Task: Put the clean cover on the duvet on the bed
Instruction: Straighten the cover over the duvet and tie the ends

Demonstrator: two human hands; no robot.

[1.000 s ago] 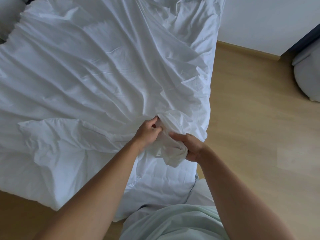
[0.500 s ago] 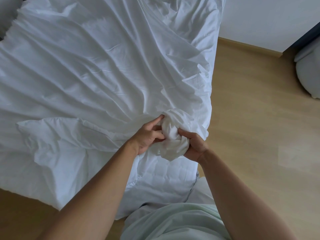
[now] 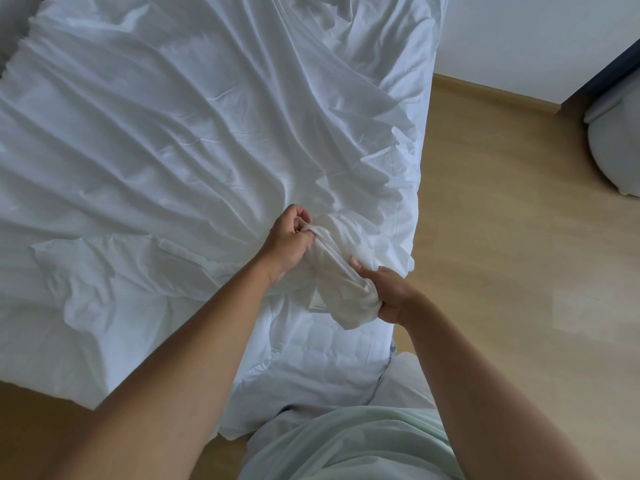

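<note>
The cover [image 3: 194, 126] lies spread wide in front of us, with its right edge falling toward the wood floor [image 3: 502, 244]. The quilted duvet [image 3: 329, 351] shows bare at the near end, below the cover's open hem, so we judge the job part done.

Our left hand [image 3: 285, 242] has its fingers curled tight and pinches gathered cloth at the inner end of a twisted roll [image 3: 341, 268]. Our right hand [image 3: 391, 294] wraps thumb and fingers round the roll's outer end.

The cover is thin, smooth, matte white cloth. It creases in long ridges that fan out from our grip. We judge it light, limp and a little slick, so we pinch it at seams and corners, not on flat cloth. The duvet is thicker, with soft stitched squares. It should be bulky but light, and we take it by a corner through the cover.
</note>
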